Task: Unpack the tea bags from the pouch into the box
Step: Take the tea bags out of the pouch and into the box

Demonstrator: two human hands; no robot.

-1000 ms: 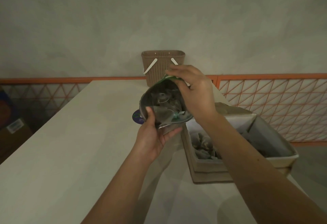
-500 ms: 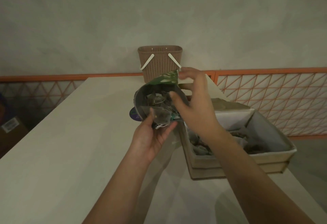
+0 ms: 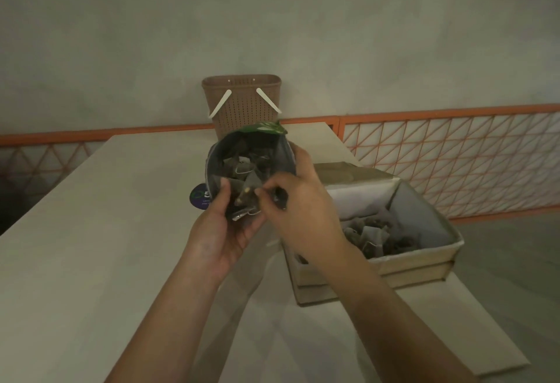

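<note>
The main risk is a spill. The pouch (image 3: 248, 167) is held in the air at the centre of the frame, its open mouth tipped toward the camera, and the left hand (image 3: 222, 228) supports it only from below, thumb pressed on the near lip. If that grip loosens or the pouch tilts further, tea bags (image 3: 242, 167) could slide out onto the table (image 3: 91, 246) rather than into the box (image 3: 424, 257). The right hand (image 3: 298, 210) pinches one tea bag (image 3: 250, 190) at the mouth between thumb and fingertip; strings look tangled inside, so pulling may drag neighbours out with it.

The pouch is dark and foil-lined with a green leafy top edge, and a round purple label shows on its left side. Inside lie crumpled, pale, pyramid-like bags. The box, right of centre, sits just beside the hands, paper-lined, already holding a heap of bags.
</note>
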